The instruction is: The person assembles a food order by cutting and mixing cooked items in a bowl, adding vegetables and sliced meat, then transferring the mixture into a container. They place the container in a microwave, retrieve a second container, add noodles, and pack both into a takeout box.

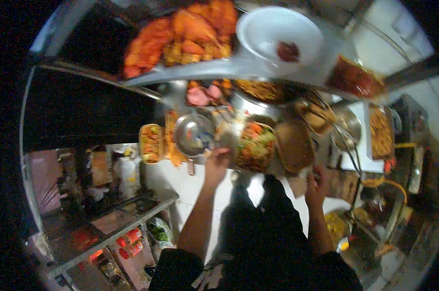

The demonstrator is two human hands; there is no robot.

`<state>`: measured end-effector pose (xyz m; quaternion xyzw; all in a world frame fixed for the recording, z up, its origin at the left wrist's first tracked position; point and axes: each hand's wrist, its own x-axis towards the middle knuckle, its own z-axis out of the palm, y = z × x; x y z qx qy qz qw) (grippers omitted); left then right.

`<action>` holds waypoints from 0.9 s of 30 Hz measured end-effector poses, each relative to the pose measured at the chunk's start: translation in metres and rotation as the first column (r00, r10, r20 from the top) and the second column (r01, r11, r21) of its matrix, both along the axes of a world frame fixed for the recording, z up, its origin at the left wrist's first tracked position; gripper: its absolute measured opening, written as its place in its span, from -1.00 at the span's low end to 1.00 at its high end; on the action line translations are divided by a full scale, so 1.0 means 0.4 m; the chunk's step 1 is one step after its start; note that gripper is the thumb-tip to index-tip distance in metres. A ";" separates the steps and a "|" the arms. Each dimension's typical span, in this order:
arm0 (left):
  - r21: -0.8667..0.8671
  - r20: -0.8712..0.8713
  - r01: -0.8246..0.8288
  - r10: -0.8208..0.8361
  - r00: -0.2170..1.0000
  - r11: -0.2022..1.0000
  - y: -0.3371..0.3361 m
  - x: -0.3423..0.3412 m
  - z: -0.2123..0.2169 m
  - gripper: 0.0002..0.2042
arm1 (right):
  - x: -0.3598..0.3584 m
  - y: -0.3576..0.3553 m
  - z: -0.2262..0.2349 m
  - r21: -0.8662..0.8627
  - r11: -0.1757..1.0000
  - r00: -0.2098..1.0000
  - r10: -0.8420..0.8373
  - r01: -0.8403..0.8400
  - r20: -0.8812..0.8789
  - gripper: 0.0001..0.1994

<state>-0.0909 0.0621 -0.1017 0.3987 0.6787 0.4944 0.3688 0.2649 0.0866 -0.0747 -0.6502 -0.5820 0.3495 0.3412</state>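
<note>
My left hand (216, 166) reaches up to the counter's near edge, between a round steel bowl (180, 145) and a brown takeout box (255, 169) filled with chopped vegetables. Motion blurs its fingers, and I cannot tell whether they grip anything. Low on the other side is my right hand (317, 184), its fingers loosely bent and apart, with nothing visible in them. It is just beside the near right corner of a second brown box (295, 145), which looks bare inside; blur hides whether they touch.
Above, a shelf (200, 68) carries orange-red fried food (180, 36) and a white bowl (263, 29). Another filled box (151, 143) stands left. To the right are tongs (348, 140), a steel bowl (348, 123) and a tray of fried pieces (380, 131). A metal-edged rack (127, 228) stands lower left.
</note>
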 end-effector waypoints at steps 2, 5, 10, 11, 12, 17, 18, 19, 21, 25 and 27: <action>0.134 0.059 -0.048 0.040 0.997 0.990 0.042 -0.056 0.119 -0.79 | -0.050 -0.027 0.038 -0.156 0.987 0.950 -0.083 0.037 -0.299 -0.68; 0.334 -0.487 -0.086 0.250 0.837 0.939 0.167 -0.284 0.368 -0.88 | -0.106 -0.038 0.068 -0.203 0.979 0.901 -0.083 -0.005 -0.425 -0.72; 0.164 -0.938 0.178 0.097 0.334 0.970 0.419 -0.648 0.600 -0.78 | -0.128 -0.037 0.074 0.011 1.000 0.987 0.026 -0.025 -0.160 -0.78; 0.068 -0.974 0.336 -0.010 0.225 0.939 0.449 -0.683 0.610 -0.75 | -0.124 -0.040 0.075 -0.007 1.000 0.984 0.020 -0.022 -0.177 -0.78; -0.082 -0.972 0.430 -0.168 0.165 0.899 0.474 -0.704 0.615 -0.72 | -0.126 -0.040 0.072 -0.020 1.000 0.981 0.009 -0.013 -0.193 -0.78; -0.173 -0.896 0.425 -0.321 0.305 0.888 0.482 -0.697 0.700 -0.80 | -0.149 -0.037 0.090 0.032 1.000 0.966 0.008 0.000 -0.259 -0.81; -0.101 -0.882 0.321 -0.234 0.408 0.942 0.456 -0.687 0.732 -0.80 | -0.158 -0.031 0.101 0.047 0.999 0.976 0.026 -0.016 -0.217 -0.81; 0.022 -0.799 0.184 -0.093 0.595 0.983 0.425 -0.671 0.754 -0.78 | -0.169 -0.024 0.116 0.044 0.998 0.980 0.049 -0.041 -0.191 -0.82; 0.176 -0.603 0.134 -0.001 0.798 0.975 0.342 -0.624 0.779 -0.72 | -0.194 0.003 0.149 0.001 0.999 0.952 0.045 -0.047 -0.302 -0.83; 0.120 -0.302 0.184 -0.141 0.943 0.975 0.178 -0.383 0.596 -0.75 | -0.273 0.076 0.209 -0.124 0.982 0.935 0.090 -0.140 -0.342 -0.77; 0.028 -0.298 0.335 -0.312 0.902 0.942 0.145 -0.235 0.456 -0.79 | -0.332 0.117 0.226 -0.125 0.918 0.886 0.318 -0.377 -0.336 -0.72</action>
